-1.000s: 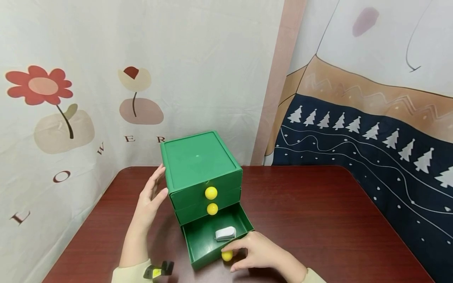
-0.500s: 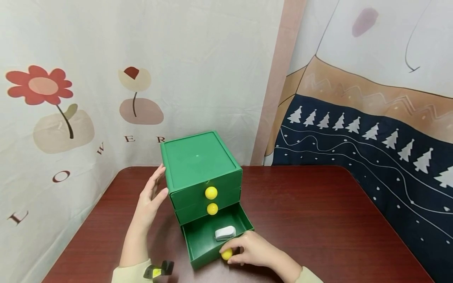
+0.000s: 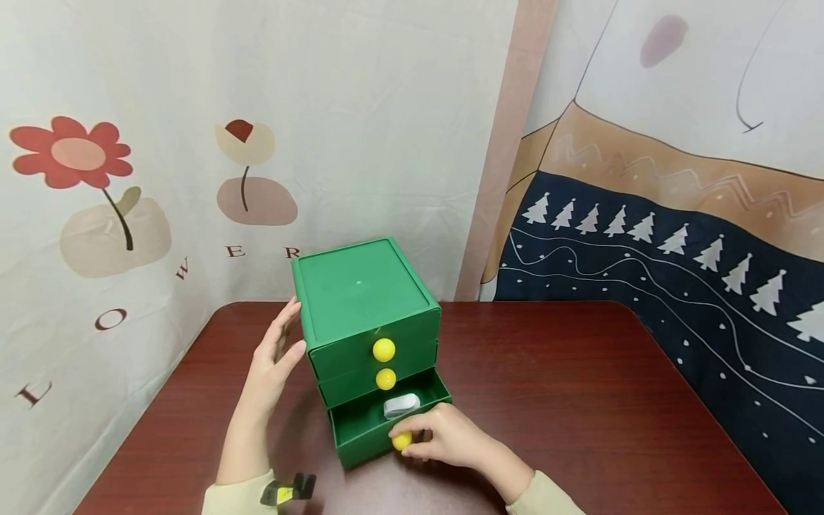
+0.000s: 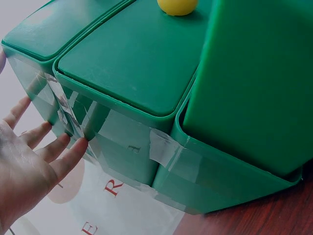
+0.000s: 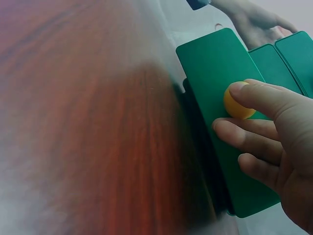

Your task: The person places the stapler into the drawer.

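— Backdrop first: what hangs behind the table (image 3: 579, 400)?

— Two printed cloths. On the left one (image 3: 161, 143) there are flowers and scattered letters; "L", "O", "W", "E", "R" can be read. On the right one (image 3: 676, 179) rows of white fir trees run across a dark blue band. I see no brand name.

— And on the dark red table?

— One green cabinet (image 3: 363, 300) with three drawers, standing at the middle, toward the far edge. Clear tape runs across its left wall in the left wrist view.

— Which drawer is out?

— The bottom drawer (image 3: 360, 429), pulled partly toward the near side. A small white object (image 3: 400, 405) lies inside, at the far end, half under the drawer above.

— The hands?

— The left hand (image 3: 273, 365) lies flat, fingers straight, against the cabinet's left wall. The right hand (image 3: 444, 436) pinches the drawer's yellow knob (image 3: 402, 441) with thumb and fingers curled round it.

— Other knobs?

— Two yellow ones (image 3: 384, 350) on the closed drawers above.
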The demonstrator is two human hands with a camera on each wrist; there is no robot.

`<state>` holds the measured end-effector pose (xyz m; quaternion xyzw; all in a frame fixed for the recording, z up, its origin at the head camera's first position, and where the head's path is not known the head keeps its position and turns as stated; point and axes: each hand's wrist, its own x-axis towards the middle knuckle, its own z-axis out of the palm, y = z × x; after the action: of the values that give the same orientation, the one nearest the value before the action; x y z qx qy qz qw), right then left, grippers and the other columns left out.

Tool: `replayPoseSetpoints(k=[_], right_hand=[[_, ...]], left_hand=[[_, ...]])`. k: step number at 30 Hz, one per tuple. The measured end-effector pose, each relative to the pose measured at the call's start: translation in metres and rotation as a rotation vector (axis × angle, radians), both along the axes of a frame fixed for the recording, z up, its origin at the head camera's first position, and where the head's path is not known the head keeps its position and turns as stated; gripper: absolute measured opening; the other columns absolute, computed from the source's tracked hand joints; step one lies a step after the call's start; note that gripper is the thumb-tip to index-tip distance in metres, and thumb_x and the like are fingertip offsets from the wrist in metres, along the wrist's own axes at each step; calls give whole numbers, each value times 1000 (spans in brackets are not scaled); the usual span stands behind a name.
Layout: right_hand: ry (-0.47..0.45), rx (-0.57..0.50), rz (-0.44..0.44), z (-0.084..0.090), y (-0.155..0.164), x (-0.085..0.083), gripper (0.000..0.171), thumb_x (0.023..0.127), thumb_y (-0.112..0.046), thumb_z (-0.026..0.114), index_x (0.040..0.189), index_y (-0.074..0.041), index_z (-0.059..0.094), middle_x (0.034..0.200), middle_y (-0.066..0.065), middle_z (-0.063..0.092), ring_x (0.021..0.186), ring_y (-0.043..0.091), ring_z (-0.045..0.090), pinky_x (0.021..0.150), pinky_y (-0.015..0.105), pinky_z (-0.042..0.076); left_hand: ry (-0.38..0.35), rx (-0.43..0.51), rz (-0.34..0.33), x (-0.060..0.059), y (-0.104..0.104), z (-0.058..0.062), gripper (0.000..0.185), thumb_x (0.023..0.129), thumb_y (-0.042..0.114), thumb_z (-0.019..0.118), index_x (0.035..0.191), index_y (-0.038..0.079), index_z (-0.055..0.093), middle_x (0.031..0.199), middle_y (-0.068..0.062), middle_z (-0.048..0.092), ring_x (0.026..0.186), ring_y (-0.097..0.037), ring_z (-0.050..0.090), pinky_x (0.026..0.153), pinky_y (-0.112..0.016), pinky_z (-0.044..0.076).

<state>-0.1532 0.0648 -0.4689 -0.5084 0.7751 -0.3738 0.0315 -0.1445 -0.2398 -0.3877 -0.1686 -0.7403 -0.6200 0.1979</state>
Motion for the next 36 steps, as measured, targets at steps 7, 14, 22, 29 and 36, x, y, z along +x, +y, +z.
replayPoseSetpoints(k=[7, 14, 22, 29, 36], right_hand=[[23, -11, -46, -1, -8, -11, 24, 85, -16, 74, 109, -20, 72, 92, -15, 67, 62, -15, 51, 56, 8, 43], [-14, -4, -134, -6, -14, -18, 24, 87, -18, 72, 111, -21, 72, 85, -18, 65, 60, -12, 51, 55, 10, 44], [-4, -13, -217, -13, -22, -24, 24, 87, -18, 72, 110, -24, 72, 75, -20, 60, 54, -10, 48, 53, 12, 42], [-42, -15, -240, -15, -28, -29, 25, 86, -18, 72, 110, -24, 72, 79, -18, 63, 51, -9, 50, 52, 12, 44], [-61, -6, -251, -14, -30, -29, 25, 87, -19, 72, 111, -24, 72, 85, -16, 65, 49, -9, 50, 51, 13, 44]], left_hand=[[-7, 1, -5, -1, 2, 1, 54, 96, -3, 49, 148, 7, 36, 156, -4, 25, 136, -16, 30, 100, -18, 30], [-9, 1, 1, -1, 2, 0, 54, 96, -3, 49, 147, 8, 36, 156, -3, 25, 135, -15, 30, 100, -18, 29], [-9, 4, 3, -1, 3, -1, 54, 96, -3, 49, 147, 8, 37, 156, -3, 25, 136, -14, 29, 103, -24, 29], [-16, -6, 8, 0, 2, 0, 54, 96, -3, 49, 147, 8, 37, 156, -3, 26, 136, -16, 29, 101, -21, 30], [-7, 3, -2, 0, 2, 1, 54, 96, -4, 49, 147, 7, 36, 156, -4, 25, 136, -16, 29, 99, -17, 31]])
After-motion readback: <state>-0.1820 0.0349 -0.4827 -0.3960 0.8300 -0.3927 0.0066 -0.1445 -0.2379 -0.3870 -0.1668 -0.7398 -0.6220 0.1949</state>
